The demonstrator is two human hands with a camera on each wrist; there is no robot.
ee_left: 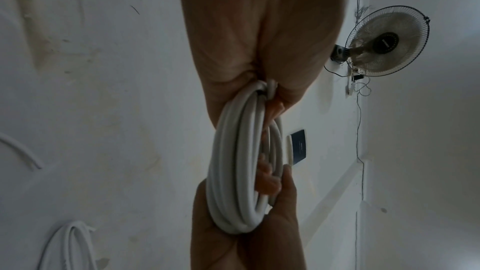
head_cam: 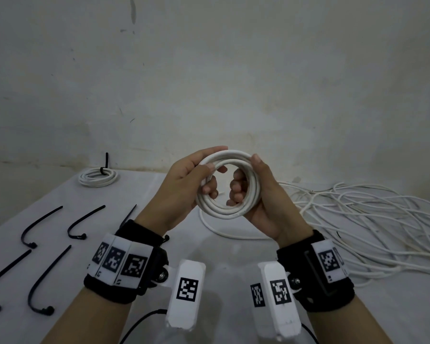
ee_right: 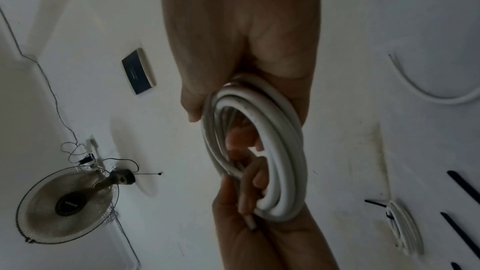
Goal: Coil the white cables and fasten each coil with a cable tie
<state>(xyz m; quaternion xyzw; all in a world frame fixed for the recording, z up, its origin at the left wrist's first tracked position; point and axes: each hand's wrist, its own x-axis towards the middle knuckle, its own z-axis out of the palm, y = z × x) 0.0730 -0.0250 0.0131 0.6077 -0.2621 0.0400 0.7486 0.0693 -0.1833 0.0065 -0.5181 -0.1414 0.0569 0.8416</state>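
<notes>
so, one coil is done — a tied coil [head_cam: 97, 177] sits at 10 o'clock on the table [head_cam: 233, 249], a black tie cinched round it with the tail standing up. a second coil [head_cam: 227, 184] is wound and held up over the middle of the table, with no tie on it yet. the left hand [head_cam: 184, 189] grips its 9 o'clock side, fingers curled through the ring and thumb on top; the right hand [head_cam: 258, 202] grips the 3 o'clock side the same way. in the right wrist view a cut end of cable lies against the left palm, so the winding looks finished.

what's left, as i judge it: pick a tie, loop it round this coil, pull it tight, then start on the loose cable.

counts — two coils, one tied. loose ties [head_cam: 41, 225] at 8 o'clock: five plain, a sixth half hidden behind the left wristband. the tangle of cable [head_cam: 372, 224] at 3 o'clock is too knotted to count strands; one run trails from it under the held coil.
</notes>
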